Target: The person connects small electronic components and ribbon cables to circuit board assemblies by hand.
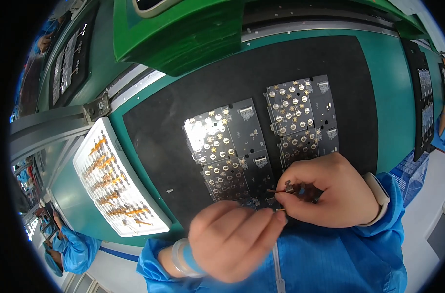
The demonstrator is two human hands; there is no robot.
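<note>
Posture of the hands: both meet near the near edge of the desk (393, 97), fingertips close together. The right hand (337, 190) is turned thumb side up, thumb and forefinger bent into a pinch, its other fingers largely hidden. The left hand (234, 239), slightly blurred, shows its back, with fingers bent and directed toward the right thumb. Both wrists lie toward the near edge, forearms angled inward.
</note>
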